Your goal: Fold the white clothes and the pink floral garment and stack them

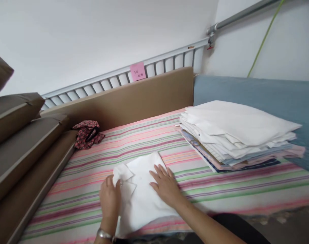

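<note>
A folded white shirt (146,196) lies on the striped bedspread in front of me, its collar points toward the left side. My left hand (110,198) is at the shirt's left edge by the collar, thumb and fingers closed on the cloth. My right hand (167,184) rests flat on the right part of the shirt, fingers spread and holding nothing. To the right is a stack of folded garments (235,125), white ones on top, with pink, light blue and dark blue cloth below.
Striped fabric (85,181) covers the bed. Several brown and grey cushions (22,149) are piled at the left, beside a crumpled floral cloth (87,135). A brown panel (144,91) and a blue one (258,89) border the back, before a radiator (103,86) bearing a pink note (138,71).
</note>
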Demonstrator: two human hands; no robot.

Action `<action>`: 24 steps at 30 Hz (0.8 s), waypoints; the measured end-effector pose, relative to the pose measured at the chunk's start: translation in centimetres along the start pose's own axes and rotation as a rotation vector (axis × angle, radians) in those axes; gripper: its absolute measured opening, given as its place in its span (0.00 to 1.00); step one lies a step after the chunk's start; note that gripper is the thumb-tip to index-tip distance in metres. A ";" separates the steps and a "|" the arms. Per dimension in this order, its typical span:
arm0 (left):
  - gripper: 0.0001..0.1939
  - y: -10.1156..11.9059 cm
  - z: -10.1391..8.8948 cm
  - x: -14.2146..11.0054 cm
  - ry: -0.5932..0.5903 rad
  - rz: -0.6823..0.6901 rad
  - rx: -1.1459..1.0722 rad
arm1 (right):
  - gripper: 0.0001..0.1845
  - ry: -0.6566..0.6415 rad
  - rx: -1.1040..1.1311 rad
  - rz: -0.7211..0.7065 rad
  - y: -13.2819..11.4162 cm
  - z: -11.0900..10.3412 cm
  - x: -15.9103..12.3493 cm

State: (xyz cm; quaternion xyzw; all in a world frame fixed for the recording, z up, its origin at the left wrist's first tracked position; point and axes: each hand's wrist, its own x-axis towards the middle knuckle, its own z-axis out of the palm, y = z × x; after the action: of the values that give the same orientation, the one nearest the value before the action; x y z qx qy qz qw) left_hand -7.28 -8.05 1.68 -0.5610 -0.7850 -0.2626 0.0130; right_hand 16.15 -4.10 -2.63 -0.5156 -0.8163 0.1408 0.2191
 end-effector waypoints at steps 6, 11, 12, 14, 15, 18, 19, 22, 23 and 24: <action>0.23 7.9 4.0 0.3 -0.353 0.346 -0.268 | 0.24 0.028 0.057 -0.005 0.3 0.1 0.1; 0.28 7.1 7.3 2.6 -0.461 0.277 -0.065 | 0.25 0.027 0.083 0.020 0.4 0.1 0.0; 0.28 6.6 7.6 2.9 -0.458 0.278 -0.038 | 0.25 0.032 0.083 0.025 0.4 0.2 0.1; 0.29 6.2 8.1 3.2 -0.462 0.289 0.001 | 0.25 0.038 0.067 0.033 0.4 0.4 0.1; 0.29 6.1 8.3 3.3 -0.470 0.293 0.017 | 0.25 0.039 0.049 0.037 0.4 0.6 0.1; 0.29 6.5 8.6 3.7 -0.494 0.296 0.085 | 0.26 0.051 -0.024 0.039 0.5 1.2 0.1; 0.29 6.6 8.5 4.0 -0.515 0.298 0.098 | 0.26 0.060 -0.050 0.033 0.5 1.4 0.2; 0.29 6.4 7.0 4.6 -0.554 0.328 -0.013 | 0.25 0.084 -0.113 0.014 0.7 1.6 0.1; 0.29 5.9 6.1 4.5 -0.517 0.343 -0.104 | 0.25 0.086 -0.132 0.010 0.7 1.6 0.1; 0.28 5.1 4.9 4.1 -0.442 0.340 -0.207 | 0.25 0.087 -0.149 0.009 0.6 1.5 0.0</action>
State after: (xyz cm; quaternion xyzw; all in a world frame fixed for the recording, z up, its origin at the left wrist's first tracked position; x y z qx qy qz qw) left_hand -2.92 -1.19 0.79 -0.7265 -0.6324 -0.2070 -0.1716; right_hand 15.87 -3.84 -4.21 -0.5399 -0.8118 0.0582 0.2147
